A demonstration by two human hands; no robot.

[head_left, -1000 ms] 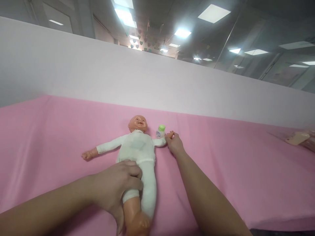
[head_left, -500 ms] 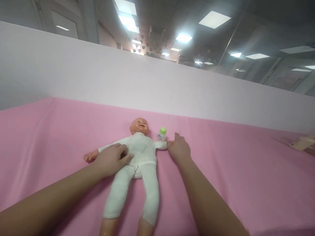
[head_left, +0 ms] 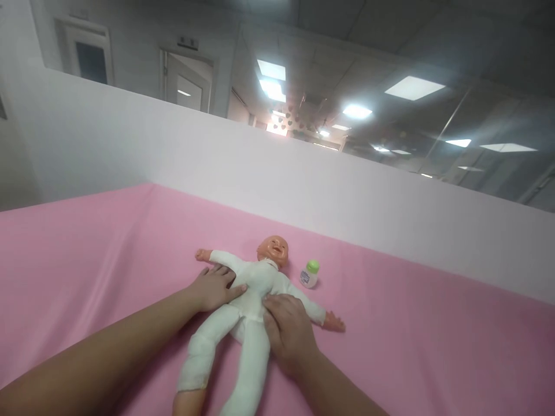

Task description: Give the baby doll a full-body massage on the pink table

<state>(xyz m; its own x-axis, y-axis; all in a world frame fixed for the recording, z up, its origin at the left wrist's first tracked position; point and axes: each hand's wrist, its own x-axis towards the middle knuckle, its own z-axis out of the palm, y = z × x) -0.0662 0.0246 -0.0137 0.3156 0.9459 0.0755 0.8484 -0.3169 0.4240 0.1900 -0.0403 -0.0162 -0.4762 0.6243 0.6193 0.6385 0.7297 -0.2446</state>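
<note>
Hands, left hand (head_left: pixel 214 287) and right hand (head_left: pixel 288 332), press doll (head_left: pixel 251 289) (face up) on pink sheet (head_left: pixel 416 341).

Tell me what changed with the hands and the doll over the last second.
The left hand moved from the doll's leg up to its side. The right hand let go of the doll's hand and came to rest on its torso. The doll stayed on its back on the pink sheet, the small green-capped bottle beside its head.
</note>
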